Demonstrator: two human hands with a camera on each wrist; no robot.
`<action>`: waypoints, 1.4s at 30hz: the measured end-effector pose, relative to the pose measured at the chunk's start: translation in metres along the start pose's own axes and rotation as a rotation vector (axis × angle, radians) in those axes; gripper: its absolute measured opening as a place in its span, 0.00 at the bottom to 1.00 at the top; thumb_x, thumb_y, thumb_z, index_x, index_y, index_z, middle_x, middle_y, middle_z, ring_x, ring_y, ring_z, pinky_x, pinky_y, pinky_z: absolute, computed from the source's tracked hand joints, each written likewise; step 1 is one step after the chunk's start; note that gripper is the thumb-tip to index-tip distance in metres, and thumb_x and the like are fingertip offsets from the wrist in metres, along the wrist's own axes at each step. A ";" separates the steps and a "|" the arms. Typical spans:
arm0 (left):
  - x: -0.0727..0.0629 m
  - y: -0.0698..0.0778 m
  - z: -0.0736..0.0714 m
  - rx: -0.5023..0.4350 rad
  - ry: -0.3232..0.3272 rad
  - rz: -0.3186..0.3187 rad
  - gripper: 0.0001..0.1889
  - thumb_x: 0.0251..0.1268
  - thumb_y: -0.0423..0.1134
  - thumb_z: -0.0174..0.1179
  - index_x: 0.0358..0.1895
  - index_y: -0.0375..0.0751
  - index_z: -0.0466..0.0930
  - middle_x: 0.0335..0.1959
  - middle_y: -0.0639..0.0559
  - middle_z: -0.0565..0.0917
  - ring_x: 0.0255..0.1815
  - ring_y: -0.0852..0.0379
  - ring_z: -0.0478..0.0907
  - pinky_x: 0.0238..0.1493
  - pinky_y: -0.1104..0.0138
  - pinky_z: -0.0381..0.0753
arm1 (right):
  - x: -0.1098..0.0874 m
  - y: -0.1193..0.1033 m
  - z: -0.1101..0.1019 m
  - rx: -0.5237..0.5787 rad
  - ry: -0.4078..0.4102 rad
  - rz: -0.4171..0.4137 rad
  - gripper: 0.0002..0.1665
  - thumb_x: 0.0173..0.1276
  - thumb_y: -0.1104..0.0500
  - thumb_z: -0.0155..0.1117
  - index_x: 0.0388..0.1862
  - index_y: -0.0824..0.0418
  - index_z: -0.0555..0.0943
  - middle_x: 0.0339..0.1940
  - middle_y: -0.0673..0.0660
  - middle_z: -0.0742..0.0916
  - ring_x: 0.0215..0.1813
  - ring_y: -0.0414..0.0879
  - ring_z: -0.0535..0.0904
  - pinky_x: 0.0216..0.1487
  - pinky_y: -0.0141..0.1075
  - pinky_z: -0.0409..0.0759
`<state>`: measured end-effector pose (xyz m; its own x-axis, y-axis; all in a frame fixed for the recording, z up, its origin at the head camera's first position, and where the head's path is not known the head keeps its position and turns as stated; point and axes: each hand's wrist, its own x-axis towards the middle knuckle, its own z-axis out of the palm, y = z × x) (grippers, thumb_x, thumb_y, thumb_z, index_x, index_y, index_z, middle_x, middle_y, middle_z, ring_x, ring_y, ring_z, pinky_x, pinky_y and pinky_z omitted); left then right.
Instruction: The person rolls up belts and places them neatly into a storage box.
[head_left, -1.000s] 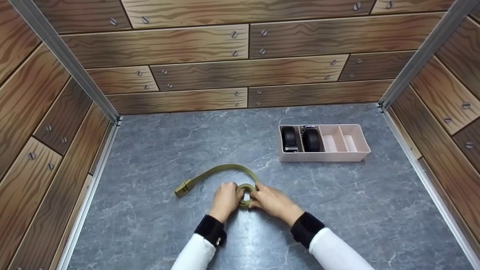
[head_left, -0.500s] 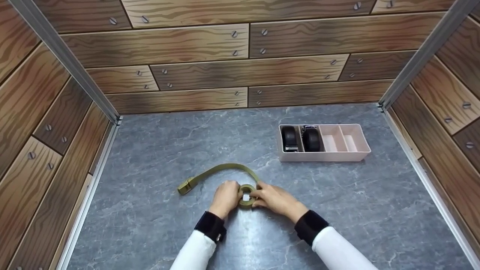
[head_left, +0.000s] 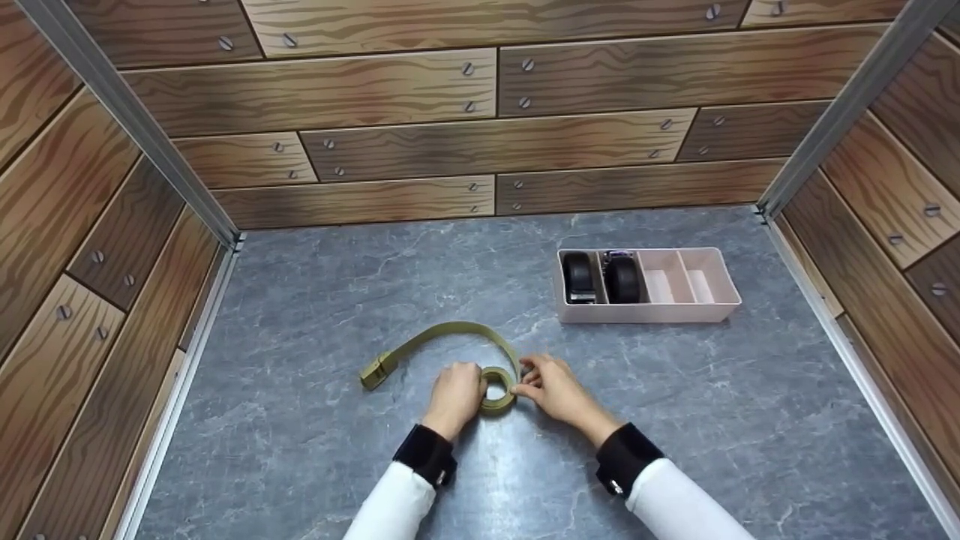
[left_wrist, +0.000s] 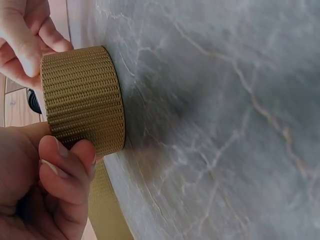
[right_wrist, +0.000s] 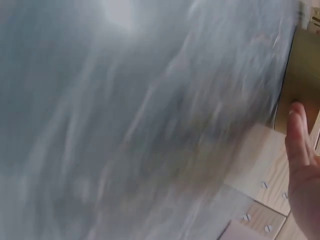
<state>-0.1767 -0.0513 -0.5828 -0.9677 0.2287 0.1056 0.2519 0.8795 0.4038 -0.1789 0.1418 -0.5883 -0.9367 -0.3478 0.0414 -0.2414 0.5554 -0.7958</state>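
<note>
An olive webbing belt [head_left: 454, 328] lies partly rolled on the grey surface. Its roll [head_left: 496, 406] stands between the hands, and the loose strap arcs back and left to a buckle [head_left: 373, 373]. My left hand [head_left: 455, 397] pinches the roll's left side; in the left wrist view, its curled fingers [left_wrist: 65, 170] press the ribbed outer wrap. On the roll's right side, my right hand [head_left: 553, 386] has its thumb at the coil, while its other fingers are spread loosely beside the strap. The right wrist view shows a finger [right_wrist: 297, 132] against the belt.
A pale pink divided box [head_left: 649, 313] stands at the back right. Black rolled belts [head_left: 579, 274] fill its two left compartments. Wood-patterned walls [head_left: 397, 154] enclose the surface at the back and both sides, with metal rails [head_left: 180, 375] along the side edges.
My right hand has loosened and shifted slightly right, its fingers coming out of the roll's centre. The buckle end has slid a little to the right. My left hand keeps its hold.
</note>
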 end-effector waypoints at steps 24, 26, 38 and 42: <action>0.034 0.005 0.010 0.361 0.110 0.216 0.25 0.54 0.54 0.71 0.51 0.43 0.80 0.50 0.47 0.78 0.54 0.48 0.75 0.58 0.53 0.72 | 0.021 -0.021 0.009 -0.477 0.126 0.034 0.21 0.55 0.63 0.70 0.08 0.56 0.71 0.12 0.52 0.77 0.18 0.46 0.74 0.22 0.41 0.77; 0.038 0.005 0.009 0.397 0.073 0.258 0.25 0.56 0.55 0.68 0.55 0.48 0.81 0.53 0.49 0.79 0.58 0.48 0.73 0.65 0.49 0.65 | 0.020 -0.022 0.010 -0.476 0.146 0.057 0.21 0.53 0.63 0.69 0.07 0.55 0.69 0.12 0.53 0.78 0.18 0.47 0.75 0.22 0.43 0.78; 0.042 0.004 0.014 0.379 0.167 0.369 0.11 0.55 0.52 0.65 0.28 0.49 0.86 0.29 0.54 0.81 0.32 0.50 0.81 0.38 0.57 0.77 | 0.021 -0.020 0.009 -0.420 0.121 0.157 0.20 0.57 0.57 0.70 0.12 0.56 0.71 0.12 0.51 0.76 0.16 0.47 0.74 0.20 0.40 0.75; 0.042 0.003 0.015 0.346 0.181 0.407 0.09 0.55 0.49 0.64 0.25 0.50 0.85 0.26 0.56 0.79 0.29 0.53 0.79 0.29 0.60 0.78 | 0.025 -0.018 0.003 -0.432 0.070 0.117 0.18 0.57 0.57 0.69 0.14 0.56 0.71 0.13 0.50 0.75 0.17 0.45 0.71 0.20 0.39 0.72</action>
<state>-0.2167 -0.0322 -0.5910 -0.7696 0.5294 0.3570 0.5601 0.8282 -0.0208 -0.1968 0.1209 -0.5752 -0.9752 -0.2206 0.0189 -0.2032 0.8575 -0.4727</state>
